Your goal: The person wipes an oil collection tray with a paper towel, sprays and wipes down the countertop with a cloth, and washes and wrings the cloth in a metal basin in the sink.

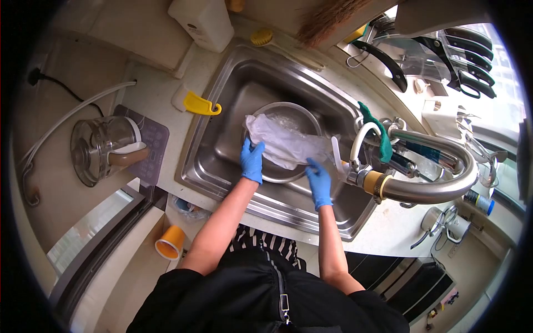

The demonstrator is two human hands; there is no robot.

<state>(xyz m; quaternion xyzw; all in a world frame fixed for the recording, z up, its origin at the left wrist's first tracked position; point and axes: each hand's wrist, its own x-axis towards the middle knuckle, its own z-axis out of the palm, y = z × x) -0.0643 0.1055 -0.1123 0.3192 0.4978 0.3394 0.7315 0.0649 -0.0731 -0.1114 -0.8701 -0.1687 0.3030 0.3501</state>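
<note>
A wet white cloth (286, 143) is spread over a round metal basin (280, 178) in the steel sink (222, 150). My left hand (252, 161), in a blue glove, grips the cloth's left end, with the thumb over its edge. My right hand (318, 182), gloved in blue too, is at the cloth's lower right edge with its fingers bent; whether they pinch the fabric is too small to tell. Some water with bubbles shows in the basin above the cloth. The curved faucet (433, 188) reaches in from the right, its outlet close to the cloth's right end.
A yellow hooked tool (201, 104) lies on the sink's left rim. A yellow brush (262, 37) rests behind the sink. Farther left are a glass kettle (100, 150) and a grey pad (152, 144). Black-handled knives (472, 55) stand at the upper right.
</note>
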